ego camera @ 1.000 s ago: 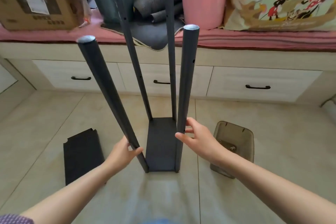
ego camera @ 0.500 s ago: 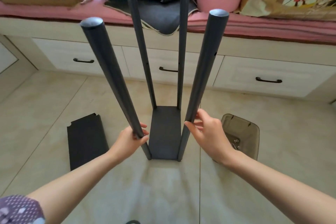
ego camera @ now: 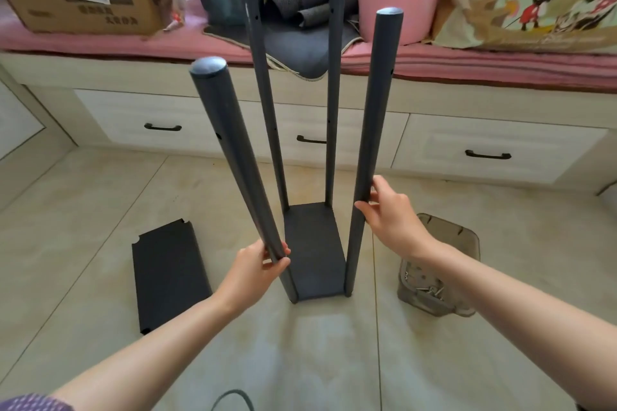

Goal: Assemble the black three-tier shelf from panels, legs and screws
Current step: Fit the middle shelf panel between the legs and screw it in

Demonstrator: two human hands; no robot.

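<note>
Loose flat black panel [ego camera: 168, 277] on tiled floor [ego camera: 83, 210] at 9 o'clock of frame, translucent tray [ego camera: 464, 243] w/ screws [ego camera: 430, 290] at 3; drawer bench [ego camera: 500, 143] at 12. Centre: base panel [ego camera: 314, 253] w/ four round matte tubular legs, capped tops. Left hand [ego camera: 253, 272] fingers curl round near-left leg [ego camera: 233, 157]; right hand [ego camera: 390, 213] fingers wrap near-right leg [ego camera: 374, 143].

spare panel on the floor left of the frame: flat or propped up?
Flat. The spare panel lies face-up on the floor tiles, whole top surface and corner notches visible, apart from the left hand and the frame.
</note>
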